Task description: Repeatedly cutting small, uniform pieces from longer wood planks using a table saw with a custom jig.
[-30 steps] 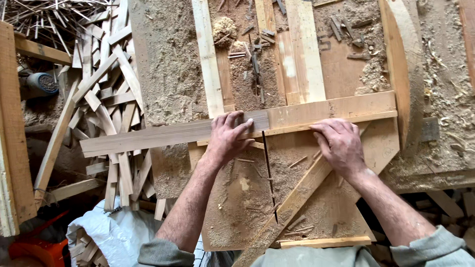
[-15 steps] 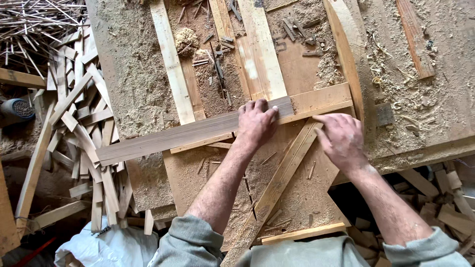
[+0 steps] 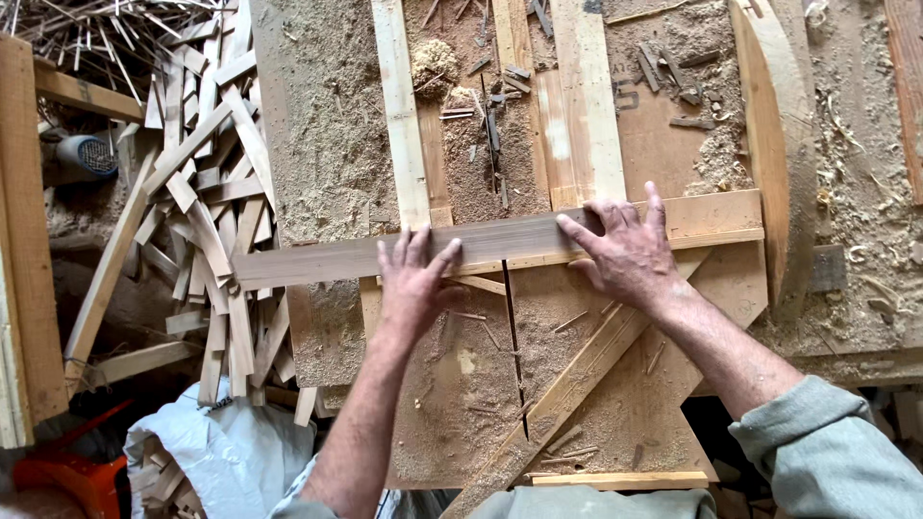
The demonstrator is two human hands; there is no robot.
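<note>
Sawdust covers your desk (image 3: 317,144). Both hands press flat, fingers spread, gripping nothing: left hand (image 3: 415,284) and right hand (image 3: 623,252) pin the long wooden slat (image 3: 317,259) against the board (image 3: 721,213) beneath.

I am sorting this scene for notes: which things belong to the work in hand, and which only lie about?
In hand: long wooden strip, left hand, right hand, saw table.
Lying about: offcut pile, white sack, curved board.
</note>
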